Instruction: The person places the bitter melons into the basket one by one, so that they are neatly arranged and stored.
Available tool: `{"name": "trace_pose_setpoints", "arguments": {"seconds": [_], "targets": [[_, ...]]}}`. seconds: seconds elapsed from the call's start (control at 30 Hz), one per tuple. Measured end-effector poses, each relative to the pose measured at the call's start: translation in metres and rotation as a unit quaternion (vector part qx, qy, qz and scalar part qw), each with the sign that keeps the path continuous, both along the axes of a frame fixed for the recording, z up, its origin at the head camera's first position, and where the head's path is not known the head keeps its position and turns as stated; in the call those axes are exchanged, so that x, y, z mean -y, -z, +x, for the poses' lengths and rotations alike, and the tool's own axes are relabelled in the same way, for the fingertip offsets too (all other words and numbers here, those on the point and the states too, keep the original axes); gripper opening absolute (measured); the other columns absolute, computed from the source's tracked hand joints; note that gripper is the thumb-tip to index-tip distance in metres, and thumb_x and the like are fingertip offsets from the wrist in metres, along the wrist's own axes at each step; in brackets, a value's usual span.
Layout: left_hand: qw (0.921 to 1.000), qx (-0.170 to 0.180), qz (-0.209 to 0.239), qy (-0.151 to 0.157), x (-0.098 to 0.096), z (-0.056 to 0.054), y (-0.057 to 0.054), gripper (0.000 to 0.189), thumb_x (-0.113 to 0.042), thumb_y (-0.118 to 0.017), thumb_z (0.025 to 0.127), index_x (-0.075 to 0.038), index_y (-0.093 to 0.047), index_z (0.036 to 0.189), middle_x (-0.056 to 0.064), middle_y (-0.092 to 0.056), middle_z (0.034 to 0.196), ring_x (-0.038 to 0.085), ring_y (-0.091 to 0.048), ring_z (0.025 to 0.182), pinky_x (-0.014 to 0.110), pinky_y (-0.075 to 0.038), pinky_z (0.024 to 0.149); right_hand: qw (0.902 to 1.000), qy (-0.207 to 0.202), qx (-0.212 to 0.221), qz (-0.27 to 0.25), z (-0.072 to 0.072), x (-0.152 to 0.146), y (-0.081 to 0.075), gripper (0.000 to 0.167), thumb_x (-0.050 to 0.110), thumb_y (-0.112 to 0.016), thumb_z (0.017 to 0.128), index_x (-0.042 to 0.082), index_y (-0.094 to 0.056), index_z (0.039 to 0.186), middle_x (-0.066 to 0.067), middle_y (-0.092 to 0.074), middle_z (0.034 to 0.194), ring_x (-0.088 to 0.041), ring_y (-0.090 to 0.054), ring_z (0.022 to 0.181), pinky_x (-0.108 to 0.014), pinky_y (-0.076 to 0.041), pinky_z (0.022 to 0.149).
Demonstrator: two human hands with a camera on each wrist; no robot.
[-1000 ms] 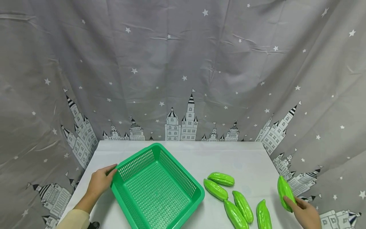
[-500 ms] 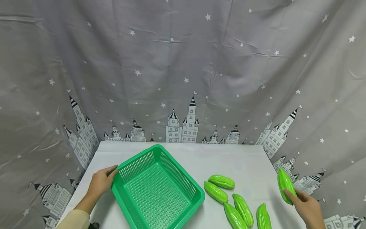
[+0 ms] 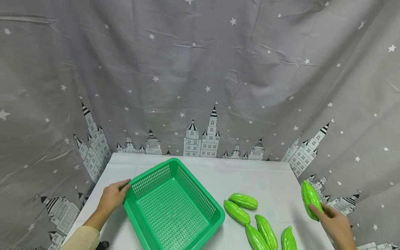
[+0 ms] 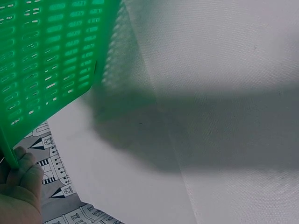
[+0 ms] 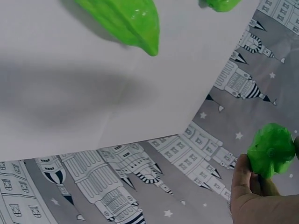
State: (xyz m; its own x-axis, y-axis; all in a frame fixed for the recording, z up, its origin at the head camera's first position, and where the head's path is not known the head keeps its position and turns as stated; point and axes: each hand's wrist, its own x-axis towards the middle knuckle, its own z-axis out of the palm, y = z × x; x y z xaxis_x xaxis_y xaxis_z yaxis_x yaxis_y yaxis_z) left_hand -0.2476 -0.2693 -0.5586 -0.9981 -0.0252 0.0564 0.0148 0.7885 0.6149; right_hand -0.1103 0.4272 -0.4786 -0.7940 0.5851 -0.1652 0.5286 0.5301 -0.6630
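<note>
Right at the bottom edge, on the left, there's a pale sleeve, with a small black object beside it, too cut off to name. Over to the right, a lone green vegetable lies on the table, its lower end running out of view. Just left of it come two more, a near pair lying side by side, tips pointing away.

Now the right hand, well out to the right: thumb and fingers are clamped on a ridged vegetable, held up by the table's right edge, tip leaning away and to the left. The right wrist camera catches that same vegetable end-on, with the patterned cloth behind it.

Across to the left hand, far apart from the right one: it's pinching the rim at the left corner of the green basket. The left wrist camera shows fingers curled at that rim. The basket sits turned at an angle on the left half of the table, its slotted walls and mesh floor on show. Near its right corner lies a farther pair of vegetables, close together.

Beyond that stretches the white table, and at the back a creased grey curtain, black-and-white castles low down, white stars scattered above.
</note>
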Motion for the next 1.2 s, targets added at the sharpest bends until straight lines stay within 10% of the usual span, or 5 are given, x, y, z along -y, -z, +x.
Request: {"name": "trace_pose_setpoints", "arguments": {"seconds": [0.63, 1.2], "targets": [[0.9998, -0.012, 0.003, -0.016, 0.0, 0.002, 0.002, 0.04, -0.017, -0.057, 0.104, 0.005, -0.057, 0.137, 0.032, -0.056, 0.132, 0.039, -0.065, 0.098, 0.045, -0.052, 0.071, 0.993, -0.11, -0.042, -0.001, -0.047, 0.055, -0.029, 0.093, 0.063, -0.062, 0.092, -0.009, -0.041, 0.147, -0.035, -0.05, 0.139, -0.047, -0.053, 0.12, -0.056, -0.053, 0.09], [0.9988, 0.003, 0.023, -0.044, -0.005, 0.003, 0.003, 0.041, -0.02, -0.058, 0.104, 0.004, -0.057, 0.137, 0.032, -0.053, 0.136, 0.054, -0.048, 0.126, 0.067, -0.044, 0.1, 0.9786, -0.186, -0.088, -0.013, -0.08, 0.106, -0.047, 0.081, 0.056, -0.066, 0.094, -0.005, -0.05, 0.144, -0.027, -0.061, 0.129, -0.037, -0.061, 0.112, -0.035, -0.056, 0.079]]}}
